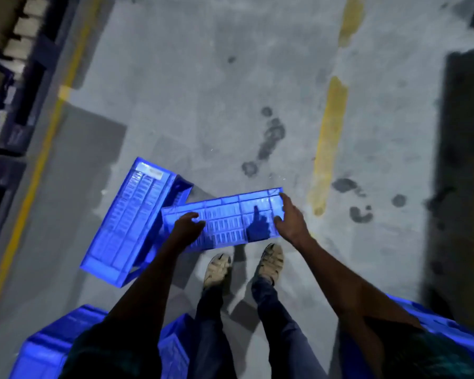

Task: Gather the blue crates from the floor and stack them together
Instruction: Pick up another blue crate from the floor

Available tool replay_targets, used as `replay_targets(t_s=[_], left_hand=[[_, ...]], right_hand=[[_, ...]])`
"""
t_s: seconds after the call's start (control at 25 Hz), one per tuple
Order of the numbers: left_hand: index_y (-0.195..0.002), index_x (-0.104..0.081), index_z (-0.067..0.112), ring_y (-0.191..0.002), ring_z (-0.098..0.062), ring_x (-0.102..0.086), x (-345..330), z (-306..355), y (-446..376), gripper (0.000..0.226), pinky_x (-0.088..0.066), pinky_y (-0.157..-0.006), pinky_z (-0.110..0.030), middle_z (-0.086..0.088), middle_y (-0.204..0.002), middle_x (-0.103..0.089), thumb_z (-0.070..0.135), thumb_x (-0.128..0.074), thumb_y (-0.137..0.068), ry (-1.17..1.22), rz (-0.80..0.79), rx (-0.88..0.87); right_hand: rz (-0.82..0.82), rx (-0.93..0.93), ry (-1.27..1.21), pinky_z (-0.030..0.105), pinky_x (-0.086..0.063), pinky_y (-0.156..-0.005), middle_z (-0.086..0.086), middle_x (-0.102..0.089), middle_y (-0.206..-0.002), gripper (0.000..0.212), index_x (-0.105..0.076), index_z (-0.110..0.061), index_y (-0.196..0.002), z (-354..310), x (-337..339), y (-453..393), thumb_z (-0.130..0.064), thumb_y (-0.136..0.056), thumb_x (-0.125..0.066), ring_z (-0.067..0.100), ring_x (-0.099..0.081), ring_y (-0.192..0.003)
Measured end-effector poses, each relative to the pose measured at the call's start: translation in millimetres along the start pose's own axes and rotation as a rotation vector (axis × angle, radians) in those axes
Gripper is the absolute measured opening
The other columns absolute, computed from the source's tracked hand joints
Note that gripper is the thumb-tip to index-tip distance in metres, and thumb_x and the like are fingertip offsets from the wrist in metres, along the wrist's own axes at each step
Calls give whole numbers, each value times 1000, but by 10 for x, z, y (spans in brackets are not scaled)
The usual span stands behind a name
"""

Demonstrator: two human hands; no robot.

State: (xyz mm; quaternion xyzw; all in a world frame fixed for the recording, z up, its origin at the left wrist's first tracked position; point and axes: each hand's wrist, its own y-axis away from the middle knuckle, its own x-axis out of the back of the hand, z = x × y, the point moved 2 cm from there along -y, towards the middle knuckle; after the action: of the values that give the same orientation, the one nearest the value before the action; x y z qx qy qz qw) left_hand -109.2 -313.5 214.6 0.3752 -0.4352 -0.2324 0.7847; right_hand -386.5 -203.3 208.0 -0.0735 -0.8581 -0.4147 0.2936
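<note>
I hold a blue crate (230,218) above the floor, its ribbed underside facing up toward me. My left hand (188,224) grips its near left part and my right hand (290,217) grips its right end. A second blue crate (126,220) lies overturned on the floor just to the left, touching or overlapping the held one. Two more blue crates sit low in view: one at the bottom left (47,346) behind my left arm, one at the bottom right (446,324) behind my right arm.
My feet (244,265) stand on grey concrete just below the held crate. Worn yellow floor lines run at the left (36,170) and right (328,143). Dark shelving (8,86) lines the left edge; a dark object (465,170) stands at the right.
</note>
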Motion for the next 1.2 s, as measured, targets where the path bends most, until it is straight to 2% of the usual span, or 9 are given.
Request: replay_targets(t_s=[0.12, 0.36, 0.52, 0.6, 0.72, 0.84, 1.04, 1.12, 1.2], left_hand=[[-132, -55, 5, -106, -34, -66, -234, -90, -639, 45, -49, -86, -36, -25, -111, -69, 25, -66, -93, -97, -28, -23], [-149, -36, 11, -140, -35, -34, -748, -446, -1792, 80, -33, -109, -47, -17, -152, -37, 31, -75, -82, -418, 31, -165], [-154, -24, 21, -143, -33, -26, -917, -643, -1919, 96, -31, -107, -57, -7, -154, -32, 39, -78, -76, -646, 115, -215], [-147, -38, 26, -133, -36, -38, -947, -646, -1869, 85, -33, -104, -54, -10, -140, -47, 58, -72, -76, -726, 195, -272], [-108, -69, 27, -117, -34, -54, -956, -535, -1848, 66, -34, -97, -49, -11, -113, -65, 80, -38, -84, -648, 274, -281], [-80, -68, 19, -103, -27, -65, -1074, -540, -1721, 75, -32, -96, -45, -9, -94, -72, 81, -26, -87, -697, 36, -241], [-122, -55, 30, -114, -27, -64, -1841, -1022, -1259, 90, -50, -95, -38, -7, -120, -67, 96, -44, -61, -822, -535, -436], [-118, -60, 25, -112, -28, -65, -2200, -1358, -1101, 95, -54, -90, -35, -13, -123, -66, 95, -52, -53, -717, -668, -295], [-112, -64, 22, -112, -28, -64, -2384, -1556, -986, 85, -53, -89, -33, -15, -124, -66, 89, -57, -61, -559, -659, -148]], right_hand=[[-80, 76, 260, 47, -45, -97, 17, -39, -149, 85, -21, -27, -155, 178, -408, -740, -21, -84, -69, 43, -45, -126], [-62, 125, 530, 57, -37, -105, 3, -15, -163, 110, -9, -37, -156, 578, -1024, -1774, -31, -73, -82, 41, -21, -144], [56, 132, 592, 54, -41, -96, 5, -33, -148, 101, -35, -37, -146, 703, -1179, -1865, -33, -60, -88, 42, -32, -129], [16, 123, 563, 51, -41, -94, 6, -38, -137, 91, -45, -36, -137, 749, -1126, -1796, -50, -58, -88, 41, -35, -122], [-24, 68, 550, 47, -42, -91, 9, -48, -127, 72, -56, -32, -127, 837, -1006, -1632, -77, -71, -63, 41, -42, -117], [34, -127, 577, 42, -46, -86, 17, -64, -113, 67, -66, -16, -113, 983, -993, -1521, -72, -90, -37, 40, -56, -109], [-82, -440, 559, 50, -39, -97, 11, -46, -134, 69, -39, -24, -135, 1592, -1327, -1308, -58, -81, -65, 39, -43, -126], [-187, -551, 458, 49, -43, -97, 13, -47, -135, 64, -37, -19, -133, 1898, -1511, -1162, -42, -83, -70, 40, -48, -125], [-229, -562, 351, 45, -47, -96, 20, -53, -131, 49, -40, -10, -127, 2135, -1676, -1047, -19, -86, -64, 40, -55, -121]])
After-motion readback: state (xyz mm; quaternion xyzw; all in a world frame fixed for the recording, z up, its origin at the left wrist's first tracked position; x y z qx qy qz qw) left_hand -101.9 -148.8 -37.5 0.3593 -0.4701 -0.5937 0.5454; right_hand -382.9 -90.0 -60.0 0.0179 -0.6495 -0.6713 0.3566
